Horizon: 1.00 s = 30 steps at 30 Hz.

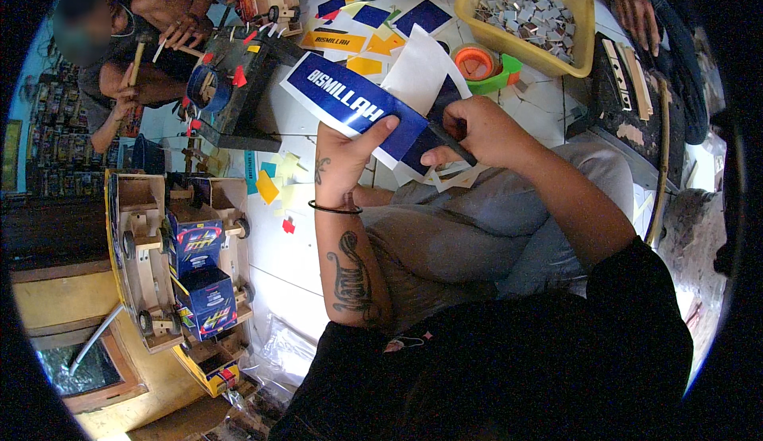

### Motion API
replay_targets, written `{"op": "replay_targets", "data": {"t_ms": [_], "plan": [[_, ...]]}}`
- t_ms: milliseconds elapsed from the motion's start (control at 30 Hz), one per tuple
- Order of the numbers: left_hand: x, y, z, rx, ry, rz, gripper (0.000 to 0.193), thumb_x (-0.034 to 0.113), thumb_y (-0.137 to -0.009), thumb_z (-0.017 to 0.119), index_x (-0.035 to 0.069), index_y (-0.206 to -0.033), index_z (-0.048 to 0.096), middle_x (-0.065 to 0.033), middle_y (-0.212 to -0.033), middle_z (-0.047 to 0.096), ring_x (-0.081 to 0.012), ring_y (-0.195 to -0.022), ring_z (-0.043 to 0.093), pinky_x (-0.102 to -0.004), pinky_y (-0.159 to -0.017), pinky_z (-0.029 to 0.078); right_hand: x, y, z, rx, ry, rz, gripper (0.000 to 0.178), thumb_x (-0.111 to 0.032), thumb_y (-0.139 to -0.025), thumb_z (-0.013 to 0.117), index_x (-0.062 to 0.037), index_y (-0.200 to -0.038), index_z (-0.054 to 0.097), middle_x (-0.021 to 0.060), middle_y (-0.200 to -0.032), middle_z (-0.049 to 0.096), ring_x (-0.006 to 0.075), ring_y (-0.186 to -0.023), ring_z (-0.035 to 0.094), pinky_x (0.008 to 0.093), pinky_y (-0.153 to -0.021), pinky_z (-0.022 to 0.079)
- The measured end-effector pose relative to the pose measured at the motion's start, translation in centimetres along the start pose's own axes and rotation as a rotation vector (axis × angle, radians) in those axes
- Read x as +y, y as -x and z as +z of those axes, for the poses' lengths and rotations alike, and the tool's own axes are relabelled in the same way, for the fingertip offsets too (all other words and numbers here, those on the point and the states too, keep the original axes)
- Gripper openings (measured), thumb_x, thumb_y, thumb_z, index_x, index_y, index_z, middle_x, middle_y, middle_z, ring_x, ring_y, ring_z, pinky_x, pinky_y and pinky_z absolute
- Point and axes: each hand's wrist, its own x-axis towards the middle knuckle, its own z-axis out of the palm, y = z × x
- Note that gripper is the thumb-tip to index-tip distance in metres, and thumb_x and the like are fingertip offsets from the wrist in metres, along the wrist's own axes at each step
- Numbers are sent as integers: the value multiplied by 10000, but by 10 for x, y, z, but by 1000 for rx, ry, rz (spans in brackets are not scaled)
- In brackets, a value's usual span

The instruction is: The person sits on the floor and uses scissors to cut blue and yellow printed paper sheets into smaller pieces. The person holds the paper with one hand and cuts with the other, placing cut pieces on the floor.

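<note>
1. The person's lap, in grey trousers [477, 226], fills the near middle; both forearms come up across it.
2. The left hand [346, 159] is closed on a blue sticker sheet [358, 103], thumb on top, pinching its near edge. The sheet tilts up and away to the left, its far edge free over the floor.
3. The right hand [481, 131] is curled shut around a dark cutter [449, 143], whose tip lies at the sheet's right end, where white backing paper [417, 67] peels up behind.
4. Paper scraps [278, 183] in yellow, teal and red lie on the white tiled floor [278, 250] just left of the left wrist; bare tile shows nearer the knee.
5. Wooden toy trucks [183, 258] crowd the left edge, leaving a narrow strip of floor.
6. Beyond the hands lie blue and yellow stickers [358, 32], an orange tape roll [475, 62] and a yellow tub [528, 16] of small grey pieces.
7. Another person [151, 36] works at the far left; a further hand [632, 0] rests by the tub's right rim.
</note>
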Motion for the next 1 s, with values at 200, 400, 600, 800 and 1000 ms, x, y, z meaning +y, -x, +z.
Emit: {"op": "replay_targets", "data": {"t_ms": [200,400,600,800,1000], "plan": [[2,1,1,-38,-8,-5,278,34,-665,700,19,-911,570,-40,-831,621,-107,-748,580,-222,-678,455,2,0,5,57,-75,-89,500,-423,-517,795,-28,-612,504,31,-554,494,116,-522,469,254,-482,376],[5,2,3,-65,-26,-28,296,22,-664,696,19,-926,559,-39,-840,619,-109,-758,580,-228,-691,458,2,-1,5,67,-52,-71,502,-416,-516,797,-19,-619,508,39,-559,504,122,-531,481,259,-489,387],[6,2,5,-59,-31,-51,309,26,-660,700,19,-932,553,-40,-842,615,-113,-763,580,-232,-697,458,-1,1,3,87,-65,-55,499,-415,-519,795,-13,-614,516,51,-542,503,128,-515,487,264,-488,392],[5,2,4,-65,-49,-49,304,28,-663,699,18,-929,554,-37,-842,614,-109,-759,578,-229,-692,456,-2,1,3,77,-32,-46,494,-419,-522,792,-17,-585,512,55,-509,484,131,-481,469,266,-462,372],[8,2,5,-50,-62,-75,289,19,-663,696,22,-919,560,-31,-835,614,-101,-752,575,-226,-684,457,1,-1,4,72,-42,-52,498,-422,-522,791,-18,-570,505,48,-501,483,131,-474,465,260,-455,363]]}}
